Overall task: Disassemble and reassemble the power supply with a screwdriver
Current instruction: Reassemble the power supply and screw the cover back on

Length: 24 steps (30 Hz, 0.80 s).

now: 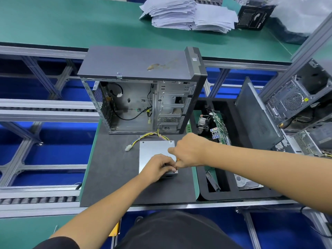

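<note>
Head view: both hands (172,159) clenched over power supply (152,150) corner, forearms extended

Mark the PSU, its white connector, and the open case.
PSU (152,150): head view, bare top plate, far-left part.
White connector (128,147): head view, plug body at the cable end, left of the PSU.
Case (133,63): head view, grey top panel.

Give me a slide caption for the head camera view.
Both hands work a screwdriver at the near corner of a power supply before an open PC case.
</note>
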Tool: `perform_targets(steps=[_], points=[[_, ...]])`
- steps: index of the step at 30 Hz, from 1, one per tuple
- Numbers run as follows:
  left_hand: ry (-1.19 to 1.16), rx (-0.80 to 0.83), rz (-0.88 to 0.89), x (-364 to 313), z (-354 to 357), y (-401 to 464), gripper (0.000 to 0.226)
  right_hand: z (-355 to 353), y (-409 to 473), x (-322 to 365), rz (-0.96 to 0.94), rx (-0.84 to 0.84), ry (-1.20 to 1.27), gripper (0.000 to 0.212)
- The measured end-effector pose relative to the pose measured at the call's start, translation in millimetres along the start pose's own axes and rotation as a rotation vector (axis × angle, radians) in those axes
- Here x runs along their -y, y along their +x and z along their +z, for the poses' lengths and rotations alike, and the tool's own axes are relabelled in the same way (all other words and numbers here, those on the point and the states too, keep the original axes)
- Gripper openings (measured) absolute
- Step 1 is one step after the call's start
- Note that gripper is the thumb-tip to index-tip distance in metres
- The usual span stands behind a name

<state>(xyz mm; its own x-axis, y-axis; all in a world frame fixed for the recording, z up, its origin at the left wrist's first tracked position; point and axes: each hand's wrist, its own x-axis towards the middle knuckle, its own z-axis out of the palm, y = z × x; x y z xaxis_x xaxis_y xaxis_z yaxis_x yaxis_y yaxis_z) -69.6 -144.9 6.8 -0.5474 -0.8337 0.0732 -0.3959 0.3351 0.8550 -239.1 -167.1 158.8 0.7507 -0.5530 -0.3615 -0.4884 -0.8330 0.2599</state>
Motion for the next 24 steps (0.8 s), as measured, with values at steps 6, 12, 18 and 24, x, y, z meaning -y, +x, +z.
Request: perform_targets(steps=[6,12,18,24], points=[[0.106,0.034,0.069,11.7,5.5,-2.8,0.008,-9.6,6.1,-14.2,-0.494,0.077,-0.137,0.027],[0.352,-0.138,0.08,18.8,15.0,-11.4,0.016,11.1,-11.0,6.3,-0.044,0.023,0.347,0.01],[0.304,-0.111,0.031,20.1,12.7,-8.4,0.017,8.2,4.2,32.1,0.316,0.091,0.459,0.017],[0.336,-0.092,0.024,17.6,11.0,-8.6,0.021,-11.2,10.4,-8.3,-0.306,0.068,-0.104,0.036]])
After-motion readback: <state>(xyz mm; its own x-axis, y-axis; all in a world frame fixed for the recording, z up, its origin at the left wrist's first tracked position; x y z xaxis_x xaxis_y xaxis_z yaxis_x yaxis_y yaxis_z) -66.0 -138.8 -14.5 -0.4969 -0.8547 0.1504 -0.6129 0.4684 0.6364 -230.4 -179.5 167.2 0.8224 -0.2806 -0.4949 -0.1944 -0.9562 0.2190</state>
